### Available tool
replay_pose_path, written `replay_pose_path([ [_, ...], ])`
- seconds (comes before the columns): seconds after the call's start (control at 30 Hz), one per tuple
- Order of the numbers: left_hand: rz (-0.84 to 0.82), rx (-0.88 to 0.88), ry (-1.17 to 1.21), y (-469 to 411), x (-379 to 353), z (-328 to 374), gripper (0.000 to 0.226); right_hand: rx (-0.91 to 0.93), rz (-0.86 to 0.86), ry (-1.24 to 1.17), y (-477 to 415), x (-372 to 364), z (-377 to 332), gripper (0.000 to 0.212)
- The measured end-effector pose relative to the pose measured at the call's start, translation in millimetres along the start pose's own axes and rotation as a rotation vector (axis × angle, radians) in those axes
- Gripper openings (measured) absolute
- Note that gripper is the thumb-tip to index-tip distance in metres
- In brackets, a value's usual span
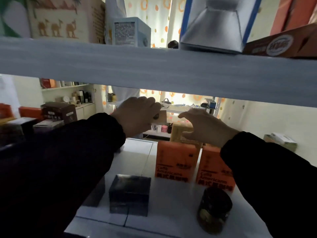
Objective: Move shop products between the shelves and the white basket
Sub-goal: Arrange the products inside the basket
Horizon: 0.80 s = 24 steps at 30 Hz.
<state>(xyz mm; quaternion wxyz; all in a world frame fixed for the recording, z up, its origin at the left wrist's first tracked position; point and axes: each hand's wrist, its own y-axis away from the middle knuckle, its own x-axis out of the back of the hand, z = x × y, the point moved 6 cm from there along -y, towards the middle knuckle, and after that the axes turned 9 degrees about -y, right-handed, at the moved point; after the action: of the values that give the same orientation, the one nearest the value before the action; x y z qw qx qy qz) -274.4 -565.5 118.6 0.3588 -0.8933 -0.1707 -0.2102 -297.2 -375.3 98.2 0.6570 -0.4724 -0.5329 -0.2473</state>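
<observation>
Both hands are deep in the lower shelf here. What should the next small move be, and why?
Probably close the right hand on the tan carton behind the orange cartons: its fingers are spread open just over it, while the left hand pinches a small brown box.

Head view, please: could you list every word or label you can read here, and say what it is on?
"Caffe Americano": left orange box.
"Caffe Americano": right orange box.
Chinese lines under both: too blurred.
Round logo on brown carton, upper right: blurred.
Dark box at left: print too small.
Tan box in left hand: no legible print.
</observation>
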Motion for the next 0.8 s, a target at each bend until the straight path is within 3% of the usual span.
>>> replay_pose_path([
  [0.23, 0.143, 0.102, -0.117, 47, 96, 36, 0.028, 0.179, 0.188, -0.229, 44, 23, -44, 0.072],
  [0.33, 0.143, 0.137, -0.106, 62, 144, 56, 0.022, 0.274, 0.27, -0.392, 71, 32, -70, 0.061],
  [0.4, 0.134, 0.198, -0.025, 70, 171, 61, 0.03, 0.272, 0.294, -0.507, 90, 40, -78, 0.049],
  [0.47, 0.095, 0.389, 0.204, 83, 192, 55, 0.048, 0.236, 0.272, -0.636, 111, 45, -79, 0.047],
  [0.6, 0.079, 0.803, 0.921, 125, 197, 50, 0.068, 0.179, 0.143, -1.05, 155, 45, -80, 0.039],
  [0.8, -0.275, 0.864, 1.453, 179, 172, 126, 0.074, 0.015, -0.012, -1.454, 203, 18, -89, 0.036],
])
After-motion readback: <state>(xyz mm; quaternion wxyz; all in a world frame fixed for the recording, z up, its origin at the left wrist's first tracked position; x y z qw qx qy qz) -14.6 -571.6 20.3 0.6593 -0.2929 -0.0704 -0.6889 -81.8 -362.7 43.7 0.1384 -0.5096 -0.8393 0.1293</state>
